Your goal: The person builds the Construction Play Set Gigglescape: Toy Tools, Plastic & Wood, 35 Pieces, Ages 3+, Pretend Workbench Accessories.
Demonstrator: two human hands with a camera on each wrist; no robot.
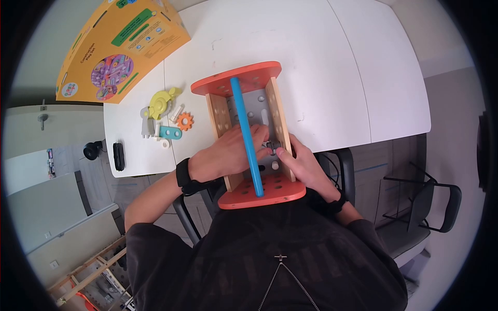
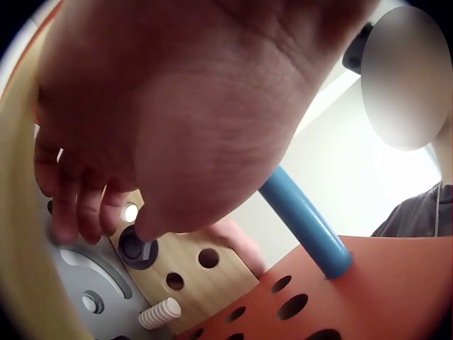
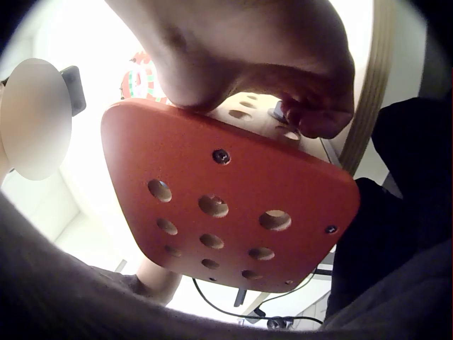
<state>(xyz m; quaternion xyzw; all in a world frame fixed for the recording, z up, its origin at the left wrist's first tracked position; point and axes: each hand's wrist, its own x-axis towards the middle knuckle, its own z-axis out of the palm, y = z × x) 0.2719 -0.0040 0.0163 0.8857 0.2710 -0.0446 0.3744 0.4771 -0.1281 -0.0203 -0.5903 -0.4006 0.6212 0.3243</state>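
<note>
Set lengthwise across the near edge of the tabletop (image 1: 321, 88), with the near red end panel (image 1: 282, 193) past that edge: an open toy toolbox (image 1: 267, 71). Along its length, a blue bar (image 1: 244, 111), running from near to far and slanting slightly toward the tabletop's left edge at the far end.

Against the inner face of the right side wall (image 1: 280, 116), close to the near end: a dark nut (image 1: 273, 147). Reaching in beneath the bar, toward the tabletop's right edge, with the left hand (image 1: 228, 150); pinching the nut, by the look of it, between thumb tip and a bent finger. On the opposite side, clasping the wall with the right hand (image 1: 306, 166), thumb over the rim just beside the nut, fingers curled outside. Cannot tell whether touching the nut with that thumb, nor whether touching the greyish piece (image 3: 277, 111) near the right fingertips.

Judging from the round face turned toward the left hand, an axis straight through the wall, at right angles to the bar. Decisive, then, that crosswise line: left fingertips nearer, right fingers beyond the wall. Toward the near red end panel, apart from the nut, a pale bolt (image 1: 275, 166).
</note>
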